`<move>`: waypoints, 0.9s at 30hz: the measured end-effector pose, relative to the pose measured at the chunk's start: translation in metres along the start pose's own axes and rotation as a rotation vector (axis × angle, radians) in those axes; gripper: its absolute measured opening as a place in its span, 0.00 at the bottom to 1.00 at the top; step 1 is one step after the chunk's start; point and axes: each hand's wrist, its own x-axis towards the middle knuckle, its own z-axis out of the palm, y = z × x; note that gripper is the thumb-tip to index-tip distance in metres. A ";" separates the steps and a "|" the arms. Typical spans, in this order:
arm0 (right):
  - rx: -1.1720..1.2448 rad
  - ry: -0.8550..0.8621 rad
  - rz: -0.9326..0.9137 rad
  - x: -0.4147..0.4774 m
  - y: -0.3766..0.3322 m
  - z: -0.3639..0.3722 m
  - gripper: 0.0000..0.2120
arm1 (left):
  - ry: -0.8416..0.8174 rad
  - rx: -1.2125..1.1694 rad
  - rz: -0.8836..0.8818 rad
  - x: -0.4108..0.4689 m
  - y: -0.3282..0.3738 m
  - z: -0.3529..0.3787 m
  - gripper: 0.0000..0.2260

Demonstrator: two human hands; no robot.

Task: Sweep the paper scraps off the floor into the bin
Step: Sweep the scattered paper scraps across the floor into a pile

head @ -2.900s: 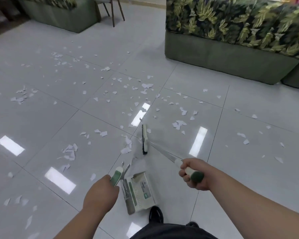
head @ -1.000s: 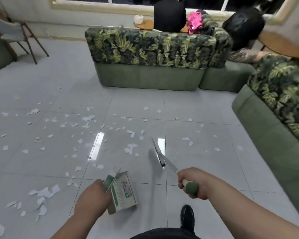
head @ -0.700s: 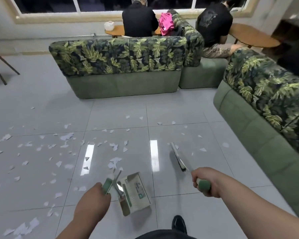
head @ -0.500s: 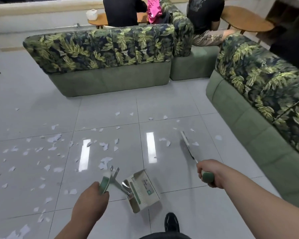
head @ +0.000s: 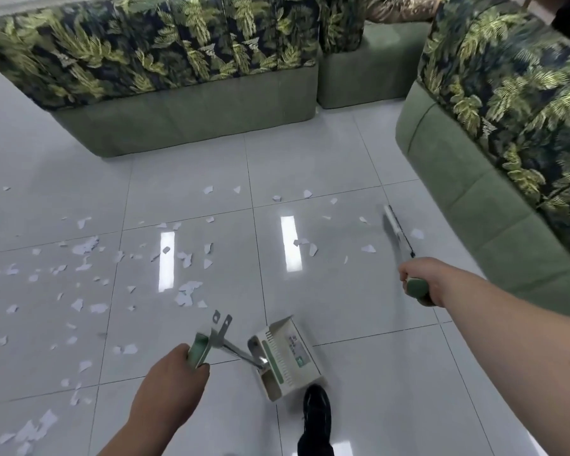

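because the paper scraps [head: 186,296] look light and flighty, gentle strokes suit; right hand [head: 422,279] grips the broom [head: 397,230] handle, left hand [head: 171,373] the dustpan [head: 287,353] handle.

It was a lounge: leaf-print sofas [head: 185,60] on green bases stood in an L on glossy grey floor tiles [head: 343,159].

Person, viewed from the head. Left hand [head: 170,373] and right hand [head: 422,278] are uncovered, and each forearm is bare for the whole length that shows. One black closed shoe [head: 316,403] has a rounded toe and a slight sheen. A dark trouser leg [head: 315,445] reaches down to it.
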 end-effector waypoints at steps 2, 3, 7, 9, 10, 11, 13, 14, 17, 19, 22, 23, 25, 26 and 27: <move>-0.043 -0.036 0.002 0.012 -0.004 0.013 0.09 | 0.003 -0.008 -0.011 0.004 -0.001 -0.001 0.08; -0.078 -0.063 0.001 0.014 -0.004 0.022 0.11 | 0.003 -0.013 -0.019 0.005 -0.004 -0.002 0.08; -0.176 -0.179 -0.008 -0.005 0.002 0.070 0.08 | 0.004 -0.053 -0.058 0.009 -0.019 -0.006 0.09; -0.217 -0.224 -0.019 -0.026 0.009 0.100 0.08 | 0.008 -0.065 -0.075 0.011 -0.032 -0.010 0.09; -0.243 -0.245 -0.024 -0.036 0.012 0.115 0.08 | 0.014 -0.071 -0.081 0.012 -0.039 -0.012 0.08; -0.263 -0.267 -0.024 -0.047 0.015 0.130 0.08 | 0.020 -0.080 -0.087 0.014 -0.046 -0.015 0.08; -0.286 -0.313 -0.017 -0.070 0.020 0.161 0.09 | 0.034 -0.098 -0.102 0.017 -0.064 -0.022 0.08; -0.300 -0.345 -0.025 -0.082 0.021 0.177 0.08 | 0.041 -0.107 -0.109 0.019 -0.073 -0.027 0.08; -0.329 -0.414 -0.052 -0.122 0.018 0.223 0.07 | 0.056 -0.124 -0.129 0.023 -0.107 -0.040 0.07; -0.307 -0.457 -0.047 -0.149 0.010 0.252 0.08 | 0.062 -0.142 -0.146 0.025 -0.132 -0.050 0.08; -0.288 -0.534 -0.051 -0.186 -0.008 0.294 0.06 | 0.074 -0.202 -0.177 0.027 -0.171 -0.063 0.08; -0.283 -0.553 -0.053 -0.196 -0.014 0.309 0.06 | 0.077 -0.216 -0.186 0.027 -0.184 -0.068 0.08; -0.268 -0.587 -0.044 -0.214 -0.025 0.337 0.06 | 0.083 -0.237 -0.205 0.028 -0.211 -0.076 0.08; -0.260 -0.604 -0.033 -0.222 -0.030 0.350 0.07 | 0.086 -0.250 -0.215 0.029 -0.224 -0.080 0.08; -0.249 -0.619 -0.017 -0.228 -0.033 0.362 0.09 | 0.089 -0.266 -0.225 0.030 -0.238 -0.082 0.08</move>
